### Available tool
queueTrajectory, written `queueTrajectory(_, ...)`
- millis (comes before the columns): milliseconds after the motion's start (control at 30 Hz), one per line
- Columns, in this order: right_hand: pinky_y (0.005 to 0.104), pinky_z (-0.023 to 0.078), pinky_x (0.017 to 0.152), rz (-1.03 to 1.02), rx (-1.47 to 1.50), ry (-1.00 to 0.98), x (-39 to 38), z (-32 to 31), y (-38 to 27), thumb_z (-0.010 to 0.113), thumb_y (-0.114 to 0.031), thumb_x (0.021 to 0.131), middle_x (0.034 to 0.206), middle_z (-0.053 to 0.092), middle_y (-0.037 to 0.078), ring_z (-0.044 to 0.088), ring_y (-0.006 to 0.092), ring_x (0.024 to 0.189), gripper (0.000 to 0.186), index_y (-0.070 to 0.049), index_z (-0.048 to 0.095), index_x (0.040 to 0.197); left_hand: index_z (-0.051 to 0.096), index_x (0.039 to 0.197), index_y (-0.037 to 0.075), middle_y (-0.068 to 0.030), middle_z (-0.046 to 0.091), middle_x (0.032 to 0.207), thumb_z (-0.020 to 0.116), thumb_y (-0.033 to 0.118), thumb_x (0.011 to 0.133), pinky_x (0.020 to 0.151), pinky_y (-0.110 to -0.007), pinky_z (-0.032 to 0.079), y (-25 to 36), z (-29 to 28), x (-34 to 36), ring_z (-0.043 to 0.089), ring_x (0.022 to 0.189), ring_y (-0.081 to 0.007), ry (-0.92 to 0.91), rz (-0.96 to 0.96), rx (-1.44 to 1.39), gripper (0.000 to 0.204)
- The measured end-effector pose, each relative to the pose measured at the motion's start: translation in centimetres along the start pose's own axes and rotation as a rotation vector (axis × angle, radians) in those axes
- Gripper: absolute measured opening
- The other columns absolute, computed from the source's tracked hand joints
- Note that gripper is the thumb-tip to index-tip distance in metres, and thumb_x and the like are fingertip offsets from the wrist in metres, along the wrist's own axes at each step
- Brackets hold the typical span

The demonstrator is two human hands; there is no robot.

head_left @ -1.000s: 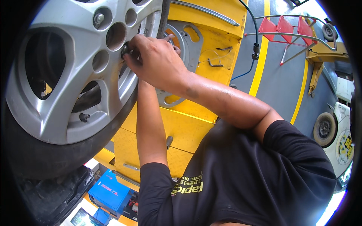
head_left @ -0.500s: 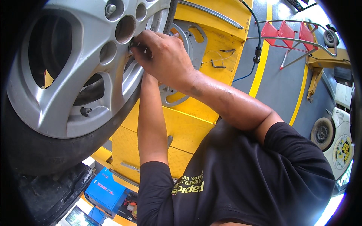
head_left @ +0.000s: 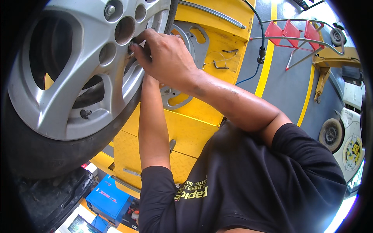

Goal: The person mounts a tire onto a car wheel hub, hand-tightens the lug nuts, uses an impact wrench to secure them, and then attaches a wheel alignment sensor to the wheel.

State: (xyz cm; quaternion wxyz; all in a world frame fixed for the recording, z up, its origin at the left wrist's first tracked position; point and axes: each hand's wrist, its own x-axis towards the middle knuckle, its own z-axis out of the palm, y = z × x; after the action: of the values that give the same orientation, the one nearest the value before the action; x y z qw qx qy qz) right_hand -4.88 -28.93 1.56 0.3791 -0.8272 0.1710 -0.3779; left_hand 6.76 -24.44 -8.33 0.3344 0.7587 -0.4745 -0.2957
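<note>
**Q:** What could fail, from the largest item down?

**A:** The wheel [head_left: 56, 110], far left, rim facing the person. Its support is not shown; if it can turn, pressure on a spoke could swing it and shift the hole away from the fingers. Next, the right hand [head_left: 169, 54], at the wheel's right side: it covers the left hand, so the two could obstruct each other. The left grip cannot be told. Last, the bolt hole [head_left: 131, 49] beside the centre bore [head_left: 124, 30]. The right thumb and forefinger are curled close together there; whether they pinch a part cannot be told. If they do, a slanted entry could bind it, and a loose pinch could drop it.

**Q:** Edges and room for moving?

**A:** The grey floor [head_left: 287, 83], far right, lies beyond the cabinet; the right elbow has its widest swing on that side. The yellow cabinet [head_left: 186, 136] extends beneath both forearms. The tyre [head_left: 77, 151] edge runs just left of the left forearm [head_left: 153, 124], limiting travel leftward. The grey slotted plate [head_left: 199, 48] is just right of the right hand, limiting the knuckles. Farther right, a bent key [head_left: 220, 67] could be swept aside by a wide withdrawal.
</note>
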Motion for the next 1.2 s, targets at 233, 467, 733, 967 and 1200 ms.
queueTrajectory(233, 0.0469, 0.058, 0.074, -0.074, 0.143, 0.099, -0.2, 0.9, 0.3, 0.07, -0.024, 0.094, 0.084, 0.073, 0.017, 0.073, 0.0369, 0.076, 0.021, -0.003, 0.066, 0.097, 0.047, 0.151, 0.011, -0.003, 0.067, 0.121, 0.068, 0.018, 0.1, 0.097, -0.028, 0.04, -0.2, -0.2, 0.6, 0.059, 0.103, -0.0106, 0.023, 0.016, 0.007, 0.056)
queueTrajectory(467, 0.0511, 0.056, 0.077, 0.025, 0.058, 0.016, -0.1, 0.6, 0.1, 0.066, -0.027, 0.097, 0.084, 0.072, 0.018, 0.071, 0.0399, 0.075, 0.024, -0.003, 0.065, 0.097, 0.046, 0.152, 0.011, -0.0033, 0.067, 0.121, 0.068, 0.018, 0.1, 0.096, -0.028, 0.04, -0.3, -0.1, 0.4, 0.059, 0.102, -0.0107, 0.039, 0.018, 0.004, 0.057)
queueTrajectory(733, 0.0445, 0.057, 0.072, -0.141, 0.064, 0.153, -0.7, 0.8, 0.5, 0.073, -0.022, 0.091, 0.088, 0.074, 0.011, 0.073, 0.0337, 0.077, 0.02, -0.006, 0.069, 0.102, 0.045, 0.153, 0.011, -0.0037, 0.067, 0.121, 0.069, 0.019, 0.1, 0.094, -0.028, 0.041, -0.7, 0.0, 0.3, 0.059, 0.101, -0.0107, 0.092, 0.046, 0.008, 0.058)
queueTrajectory(967, 0.0476, 0.057, 0.076, -0.04, 0.118, 0.093, -0.5, 1.7, 0.4, 0.069, -0.026, 0.095, 0.077, 0.07, 0.014, 0.071, 0.0373, 0.069, 0.021, -0.006, 0.063, 0.092, 0.044, 0.153, 0.011, -0.004, 0.067, 0.122, 0.069, 0.019, 0.1, 0.093, -0.027, 0.041, -1.1, 0.3, 0.1, 0.059, 0.1, -0.0108, 0.135, 0.064, -0.009, 0.059)
queueTrajectory(1200, 0.0441, 0.056, 0.078, 0.108, 0.136, 0.039, -1.0, 0.6, 0.1, 0.07, -0.028, 0.095, 0.091, 0.075, 0.015, 0.074, 0.0348, 0.079, 0.025, -0.006, 0.068, 0.106, 0.044, 0.154, 0.011, -0.0044, 0.067, 0.122, 0.069, 0.019, 0.1, 0.091, -0.027, 0.042, -1.5, 0.4, 0.1, 0.059, 0.1, -0.0109, 0.159, 0.085, -0.006, 0.06)
